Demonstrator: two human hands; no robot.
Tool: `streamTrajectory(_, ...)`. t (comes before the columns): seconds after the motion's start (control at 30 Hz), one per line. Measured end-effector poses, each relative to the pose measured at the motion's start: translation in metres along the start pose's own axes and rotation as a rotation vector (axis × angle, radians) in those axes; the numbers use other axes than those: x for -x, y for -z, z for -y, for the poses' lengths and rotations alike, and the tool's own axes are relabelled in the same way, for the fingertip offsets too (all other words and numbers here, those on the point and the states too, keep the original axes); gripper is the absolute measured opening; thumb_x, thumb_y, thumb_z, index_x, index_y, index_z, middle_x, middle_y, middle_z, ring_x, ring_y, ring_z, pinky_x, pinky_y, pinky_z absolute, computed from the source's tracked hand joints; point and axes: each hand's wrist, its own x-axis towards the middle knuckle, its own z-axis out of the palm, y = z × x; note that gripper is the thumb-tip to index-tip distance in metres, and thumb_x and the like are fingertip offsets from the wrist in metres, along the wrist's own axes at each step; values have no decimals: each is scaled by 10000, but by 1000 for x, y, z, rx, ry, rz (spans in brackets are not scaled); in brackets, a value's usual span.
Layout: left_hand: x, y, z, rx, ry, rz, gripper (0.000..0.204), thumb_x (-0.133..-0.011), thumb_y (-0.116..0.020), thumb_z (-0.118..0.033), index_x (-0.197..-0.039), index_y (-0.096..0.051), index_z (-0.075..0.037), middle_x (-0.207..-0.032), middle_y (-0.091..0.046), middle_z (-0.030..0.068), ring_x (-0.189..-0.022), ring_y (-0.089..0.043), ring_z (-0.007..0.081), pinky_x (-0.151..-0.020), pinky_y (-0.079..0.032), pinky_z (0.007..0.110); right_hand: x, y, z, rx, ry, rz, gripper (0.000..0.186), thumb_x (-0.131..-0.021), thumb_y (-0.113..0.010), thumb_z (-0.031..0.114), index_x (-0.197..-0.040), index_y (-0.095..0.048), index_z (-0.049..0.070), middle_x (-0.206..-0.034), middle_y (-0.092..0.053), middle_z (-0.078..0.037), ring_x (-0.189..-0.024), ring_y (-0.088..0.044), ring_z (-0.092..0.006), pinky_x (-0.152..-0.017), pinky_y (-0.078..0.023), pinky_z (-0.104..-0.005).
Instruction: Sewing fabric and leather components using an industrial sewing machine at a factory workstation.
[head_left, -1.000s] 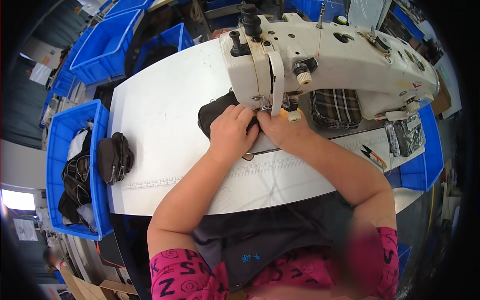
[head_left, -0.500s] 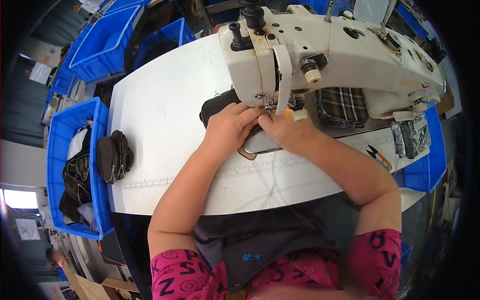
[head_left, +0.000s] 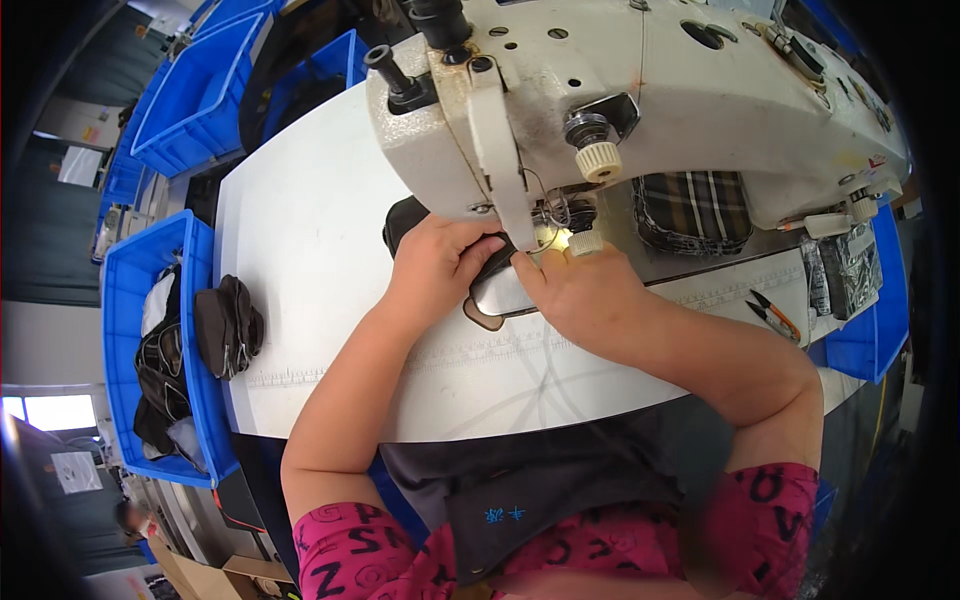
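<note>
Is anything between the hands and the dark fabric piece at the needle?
Nothing visible. The left hand lies directly on the dark fabric piece, and the right hand presses beside the needle area; only the sewing machine head overhangs and hides part of the piece.

My head has moved closer to the machine (head_left: 640, 110), which now fills more of the view. My left hand (head_left: 437, 268) has slid rightward along the dark piece (head_left: 410, 215), nearer the needle. My right hand (head_left: 580, 295) has shifted slightly lower, its fingers staying just beside the presser foot.
</note>
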Motion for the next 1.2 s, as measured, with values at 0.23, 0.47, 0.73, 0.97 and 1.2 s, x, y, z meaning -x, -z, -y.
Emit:
streamTrajectory(0.23, -6, 6, -9, -103, -118, 93, 155, -888, -766, -76, -1043, -778, -89, -868, -721, 114, -814, -694, 303, -724, -546, 383, 2, -2, -2, -65, -9, 3, 170, -811, -656, 105, -950, -657, 7, -728, -694, -70, -671, -714, -229, -560, -522, -377)
streamTrajectory(0.47, -3, 2, -11, -128, -141, 46, 166, -867, -785, -90, -1033, -773, -104, -803, -687, 70, -703, -677, 276, -627, -533, 370, 1, -2, -2, -87, -15, 42, 118, -802, -666, 100, -896, -645, 32, -692, -674, -61, -640, -700, -232, -541, -517, -379)
streamTrajectory(0.73, -2, 5, -14, -197, -219, 26, 201, -848, -788, -71, -1043, -785, -121, -786, -666, 58, -698, -666, 269, -613, -522, 368, 1, -4, -1, -101, 2, -18, 136, -807, -659, 86, -919, -655, 9, -687, -669, -62, -628, -696, -232, -526, -511, -382)
streamTrajectory(0.97, 0, -2, -12, -132, -185, -27, 225, -827, -790, -58, -1044, -796, -118, -835, -674, 61, -757, -663, 271, -654, -523, 377, 1, -5, -1, -29, 12, 33, 165, -791, -668, 91, -934, -630, 18, -669, -659, -46, -609, -693, -218, -516, -497, -372)
streamTrajectory(1.2, 2, -3, -17, -249, -163, -46, 149, -854, -763, -117, -1001, -774, -137, -1029, -749, 3, -923, -710, 254, -717, -582, 362, 0, -5, -2, -8, 9, 0, 208, -800, -664, 94, -995, -645, 21, -637, -649, -28, -581, -684, -216, -507, -494, -369)
